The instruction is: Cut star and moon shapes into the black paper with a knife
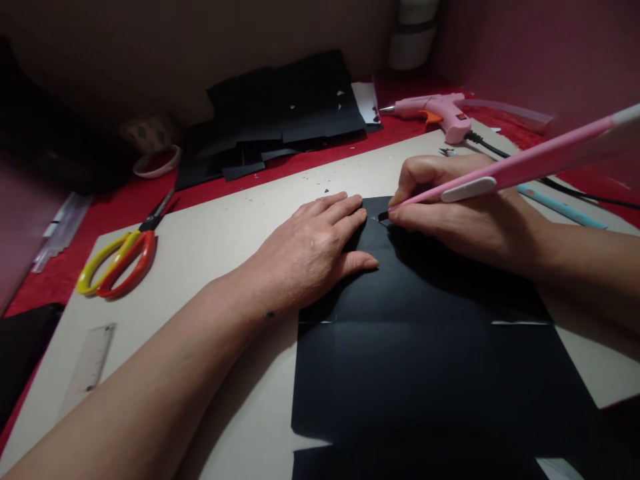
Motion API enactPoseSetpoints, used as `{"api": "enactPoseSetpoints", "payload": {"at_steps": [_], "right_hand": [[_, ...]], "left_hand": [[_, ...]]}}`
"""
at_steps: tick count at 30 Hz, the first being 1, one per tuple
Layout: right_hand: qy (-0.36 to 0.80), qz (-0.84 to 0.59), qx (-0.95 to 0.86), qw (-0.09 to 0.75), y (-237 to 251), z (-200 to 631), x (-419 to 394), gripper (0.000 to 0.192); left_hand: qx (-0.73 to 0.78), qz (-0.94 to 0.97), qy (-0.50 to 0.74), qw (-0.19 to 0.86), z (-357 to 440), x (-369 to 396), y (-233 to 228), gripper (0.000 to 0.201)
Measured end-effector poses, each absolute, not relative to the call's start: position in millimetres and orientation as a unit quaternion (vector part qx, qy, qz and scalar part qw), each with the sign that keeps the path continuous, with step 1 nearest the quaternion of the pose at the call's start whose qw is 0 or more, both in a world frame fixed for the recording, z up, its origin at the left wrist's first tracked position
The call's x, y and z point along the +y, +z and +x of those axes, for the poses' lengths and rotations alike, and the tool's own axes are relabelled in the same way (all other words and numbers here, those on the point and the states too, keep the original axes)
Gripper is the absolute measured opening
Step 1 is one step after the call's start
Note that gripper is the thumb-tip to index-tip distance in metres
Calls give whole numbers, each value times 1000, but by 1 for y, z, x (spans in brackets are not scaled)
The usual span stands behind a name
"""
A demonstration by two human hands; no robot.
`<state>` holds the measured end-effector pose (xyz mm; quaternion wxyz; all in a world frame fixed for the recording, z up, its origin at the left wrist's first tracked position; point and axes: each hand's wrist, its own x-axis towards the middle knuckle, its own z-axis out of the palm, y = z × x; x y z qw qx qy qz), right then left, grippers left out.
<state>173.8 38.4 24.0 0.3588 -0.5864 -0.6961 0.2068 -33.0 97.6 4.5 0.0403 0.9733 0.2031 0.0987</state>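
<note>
Paper (400, 380), left hand (323, 237) flat, right (475, 223) pinching cutter (545, 158)

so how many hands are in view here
2: the left hand lies partly on the black sheet, and the right hand, beside it, holds the pink tool.

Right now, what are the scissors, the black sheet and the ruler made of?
Scissors: glossy, bright handles, probably plastic; dark blades, likely metal. Black sheet: matte paper or card, judging by its faint creases and thin edges. Ruler: probably smooth clear plastic, since the board shows through.
</note>
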Motion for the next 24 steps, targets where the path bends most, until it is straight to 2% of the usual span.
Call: {"api": "enactPoseSetpoints", "payload": {"at_steps": [16,21,24], "right_hand": [[212,-580,-695,367,23,173,39,24],[207,-567,-703,377,18,176,41,19],[245,-569,-688,378,16,176,42,17]], "left_hand": [[193,975,106,31,-33,98,4,64],[205,970,113,65,-32,99,0,66],[205,970,114,65,-32,100,-2,66]]}}
